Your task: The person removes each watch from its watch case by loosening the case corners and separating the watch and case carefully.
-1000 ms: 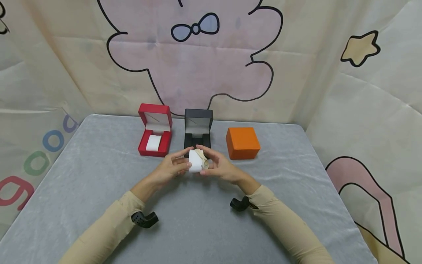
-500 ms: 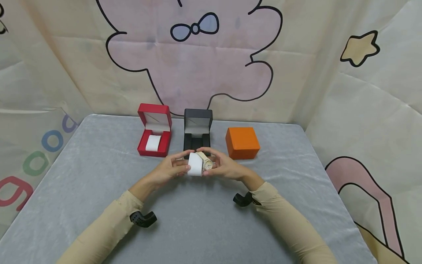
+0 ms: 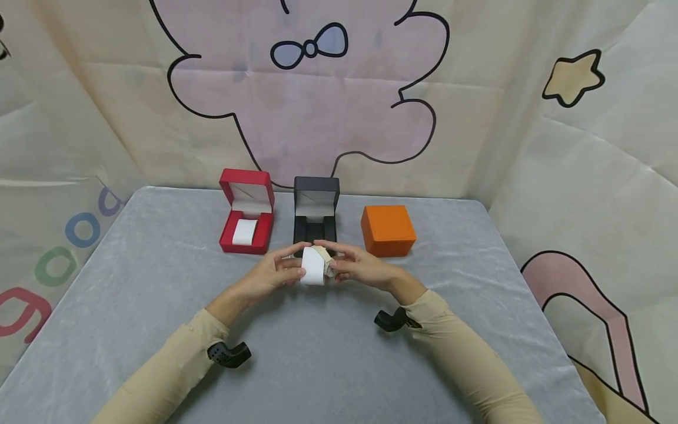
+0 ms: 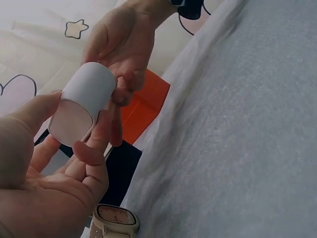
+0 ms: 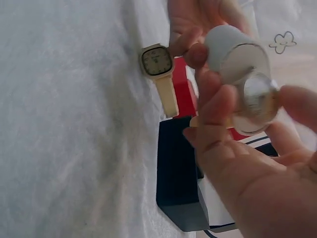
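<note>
In the head view, my left hand point(image 3: 272, 272) holds a white watch cushion point(image 3: 312, 266), fingers and thumb around its left end. My right hand point(image 3: 368, 268) pinches a cream-strapped wristwatch point(image 3: 329, 270) at the cushion's right end. The right wrist view has the round watch case point(image 5: 259, 94) in front of the cushion's open end, between the fingers and thumb. A second watch point(image 5: 157, 60), with a squarish dial and cream strap, shows beside the left hand; the hands hide it in the head view. Just behind the hands is an open black watch box point(image 3: 316, 203).
An open red watch box point(image 3: 246, 185) with a white cushion point(image 3: 244, 232) in it stands left of the black one. To the right is a closed orange box point(image 3: 388, 230). Grey cloth covers the table point(image 3: 312, 365); a printed curtain point(image 3: 477, 135) hangs behind.
Both hands have come slightly nearer the body. The watch swung out to the right of the cushion, then turned back against its end, and the right fingers have shifted on it.
</note>
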`<state>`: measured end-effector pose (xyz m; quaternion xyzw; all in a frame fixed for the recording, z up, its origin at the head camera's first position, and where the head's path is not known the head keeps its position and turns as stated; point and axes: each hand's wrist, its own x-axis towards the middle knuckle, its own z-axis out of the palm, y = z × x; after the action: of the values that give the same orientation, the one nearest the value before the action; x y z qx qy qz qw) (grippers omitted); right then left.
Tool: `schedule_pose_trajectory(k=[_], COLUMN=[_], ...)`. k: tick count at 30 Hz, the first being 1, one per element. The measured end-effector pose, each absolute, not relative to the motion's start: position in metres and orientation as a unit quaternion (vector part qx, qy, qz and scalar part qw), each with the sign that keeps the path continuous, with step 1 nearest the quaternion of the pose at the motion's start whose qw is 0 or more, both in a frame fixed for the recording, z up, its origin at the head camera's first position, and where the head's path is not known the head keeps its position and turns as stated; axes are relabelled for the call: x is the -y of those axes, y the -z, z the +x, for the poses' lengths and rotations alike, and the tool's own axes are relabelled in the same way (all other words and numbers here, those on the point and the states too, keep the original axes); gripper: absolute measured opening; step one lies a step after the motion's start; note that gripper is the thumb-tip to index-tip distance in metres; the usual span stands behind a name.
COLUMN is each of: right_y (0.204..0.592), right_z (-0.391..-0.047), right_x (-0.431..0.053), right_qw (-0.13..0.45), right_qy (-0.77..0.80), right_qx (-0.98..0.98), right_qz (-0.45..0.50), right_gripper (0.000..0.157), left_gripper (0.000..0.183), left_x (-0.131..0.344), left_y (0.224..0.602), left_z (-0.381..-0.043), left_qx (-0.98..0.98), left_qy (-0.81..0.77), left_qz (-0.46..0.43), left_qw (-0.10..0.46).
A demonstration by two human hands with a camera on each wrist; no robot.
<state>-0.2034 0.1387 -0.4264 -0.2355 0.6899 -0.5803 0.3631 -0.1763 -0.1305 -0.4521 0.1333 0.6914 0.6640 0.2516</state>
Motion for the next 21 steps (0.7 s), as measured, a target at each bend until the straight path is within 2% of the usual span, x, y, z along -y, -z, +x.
schedule_pose_trajectory(k=[6, 21], right_y=[0.4232, 0.4229], right_z=[-0.2037, -0.2056], right_x=[-0.1425, -0.1484], right_qw=[0.389, 0.378], right_qy=[0.561, 0.561], right_qx=[-0.690, -0.686], right_qz=[-0.242, -0.268], right_gripper=[0.056, 0.051], left_gripper=[0.069, 0.064], left_x=[0.1303, 0.1299], left_y=[0.4529, 0.4512], left_z=[-0.1756, -0.1757], left_qx=[-0.704, -0.710], left_qy=[-0.653, -0.641], left_qz=[0.134, 0.151], left_qw=[0.246, 0.249])
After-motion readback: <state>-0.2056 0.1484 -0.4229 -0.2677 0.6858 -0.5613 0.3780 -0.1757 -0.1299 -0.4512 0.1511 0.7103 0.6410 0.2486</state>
